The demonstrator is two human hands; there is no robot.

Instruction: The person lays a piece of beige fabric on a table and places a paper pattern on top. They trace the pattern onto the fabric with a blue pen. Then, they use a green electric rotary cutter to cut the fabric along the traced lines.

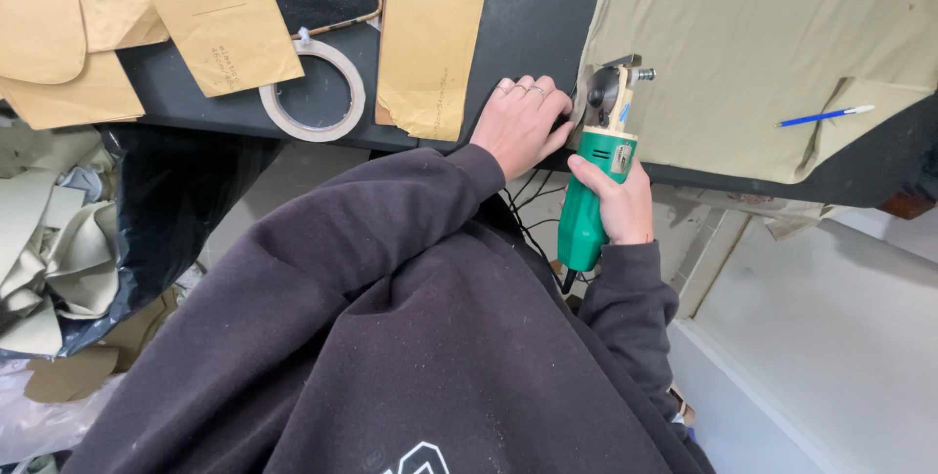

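Fabric [772, 54], olive-beige and limp, lies over the dark table [532, 5] in the upper right of the frame. It should slide and bunch easily, so I pin it near the edge: my left hand [520, 122] lies flat, fingers together, just beside the blade. My right hand [614, 202] is wrapped tight around the green rotary cutter [592, 191], gripped mid-body; it looks fairly weighty, blade end possibly touching the cloth. Brown paper patterns [430, 34] with handwritten marks fill the upper left, beside a tape roll [315, 93]. A blue pen [826, 116] rests at right.
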